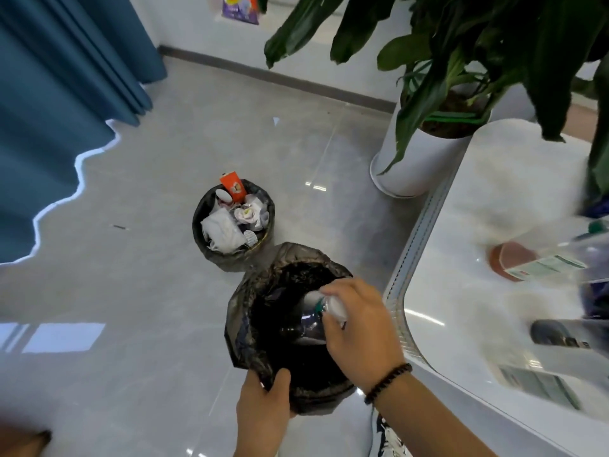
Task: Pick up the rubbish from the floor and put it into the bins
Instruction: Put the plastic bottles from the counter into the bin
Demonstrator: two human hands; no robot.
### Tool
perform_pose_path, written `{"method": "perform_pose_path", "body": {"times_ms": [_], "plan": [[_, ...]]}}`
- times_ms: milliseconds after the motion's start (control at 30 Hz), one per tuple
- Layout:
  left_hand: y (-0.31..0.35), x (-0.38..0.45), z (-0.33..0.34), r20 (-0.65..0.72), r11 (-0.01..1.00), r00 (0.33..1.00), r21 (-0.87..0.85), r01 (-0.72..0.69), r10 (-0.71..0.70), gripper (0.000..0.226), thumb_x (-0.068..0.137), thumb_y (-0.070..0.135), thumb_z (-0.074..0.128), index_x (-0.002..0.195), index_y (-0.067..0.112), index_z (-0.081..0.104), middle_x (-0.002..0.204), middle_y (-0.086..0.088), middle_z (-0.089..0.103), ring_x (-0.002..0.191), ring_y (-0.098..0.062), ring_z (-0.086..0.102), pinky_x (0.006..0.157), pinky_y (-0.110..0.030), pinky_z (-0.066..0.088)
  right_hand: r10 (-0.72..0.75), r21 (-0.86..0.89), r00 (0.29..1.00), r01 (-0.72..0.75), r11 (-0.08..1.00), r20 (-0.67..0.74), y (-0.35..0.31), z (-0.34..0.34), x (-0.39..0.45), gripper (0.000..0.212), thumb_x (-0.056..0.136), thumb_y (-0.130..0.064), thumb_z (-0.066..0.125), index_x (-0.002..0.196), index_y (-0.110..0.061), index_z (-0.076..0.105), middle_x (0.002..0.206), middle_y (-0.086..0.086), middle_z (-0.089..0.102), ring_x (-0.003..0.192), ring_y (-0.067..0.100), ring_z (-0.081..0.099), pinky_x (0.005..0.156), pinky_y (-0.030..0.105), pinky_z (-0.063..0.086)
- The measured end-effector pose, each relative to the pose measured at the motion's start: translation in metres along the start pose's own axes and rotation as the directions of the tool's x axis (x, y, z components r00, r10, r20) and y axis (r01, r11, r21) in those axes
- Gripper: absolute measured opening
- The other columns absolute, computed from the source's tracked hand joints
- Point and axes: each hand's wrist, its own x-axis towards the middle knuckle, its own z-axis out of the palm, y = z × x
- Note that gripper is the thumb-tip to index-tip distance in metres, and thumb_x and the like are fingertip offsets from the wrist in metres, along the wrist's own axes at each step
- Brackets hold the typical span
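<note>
- Right hand, bead bracelet on the wrist, reaches over the mouth of the near bin. Fingers curled round a clear plastic bottle; white label end sits under the fingertips, the clear body slants down past them into the bin's dark inside.
- Bottle is within the bin's opening, its low end below the rim. Whether it touches the liner, cannot tell: too dark in there.
- Left hand grips the black liner at the near edge of the same bin; thumb lies over the bunched plastic, the other fingers hidden beneath it.
- Near bin: black bag liner, crumpled and folded out over the rim. Nothing but the bottle made out inside.
- Far bin, beyond the right hand's fingertips, just beside the near one. Also black-lined. Full of rubbish: crumpled white paper, wrappers, an orange carton standing upright at the far rim.
- Floor: glossy grey tile. Small white scrap lies well beyond both bins; thin dark sliver out to the left of the far bin.
- To the right of the right hand: white table, its edge close by the knuckles. Items on it blurred; a brown round object and a clear bottle with green label can be made out.
- White planter with large green leaves stands past the table's end.
- Blue curtain hangs at far left.
</note>
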Motion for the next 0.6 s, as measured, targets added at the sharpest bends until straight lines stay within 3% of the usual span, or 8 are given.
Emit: {"method": "perform_pose_path", "body": {"times_ms": [167,300,433,600], "plan": [[-0.007,-0.006,0.004,0.093,0.994,0.994,0.092,-0.064,0.055,0.039,0.072,0.036,0.062,0.109,0.027,0.053,0.099,0.004,0.064,0.095,-0.028,0.064,0.083,-0.048,0.057,0.080,-0.035,0.968,-0.074,0.997,0.239,0.026,0.041,0.021,0.030,0.087,-0.013,0.058,0.115,-0.023,0.058,0.120,-0.007,0.052,0.115,0.014,0.046,0.086,0.029,0.050],[-0.006,-0.008,0.004,0.117,0.977,0.990,0.190,-0.101,0.079,0.019,0.085,0.028,0.060,0.101,0.029,0.050,0.092,0.008,0.061,0.091,-0.023,0.064,0.085,-0.045,0.056,0.134,0.008,0.959,-0.140,0.990,0.249,0.045,0.050,0.030,0.038,0.089,-0.011,0.057,0.125,-0.020,0.055,0.129,-0.002,0.049,0.122,0.018,0.045,0.096,0.031,0.047],[-0.008,-0.006,0.006,0.138,0.968,0.987,0.226,-0.109,0.079,0.031,0.079,0.035,0.060,0.107,0.023,0.052,0.099,0.001,0.063,0.094,-0.027,0.064,0.084,-0.047,0.056,0.181,0.002,0.939,-0.190,0.982,0.294,0.060,0.034,0.025,0.057,0.089,-0.017,0.060,0.141,-0.019,0.039,0.142,0.000,0.038,0.132,0.017,0.037,0.109,0.025,0.032],[0.003,-0.020,0.019,0.121,0.940,0.981,0.289,-0.179,0.150,0.028,0.089,0.027,0.056,0.115,0.019,0.050,0.108,-0.004,0.060,0.097,-0.026,0.056,0.085,-0.033,0.045,0.187,-0.031,0.966,-0.184,0.982,0.177,0.068,-0.015,-0.004,0.052,0.087,-0.013,0.059,0.136,-0.022,0.044,0.138,-0.003,0.041,0.128,0.016,0.039,0.107,0.023,0.033]]}}
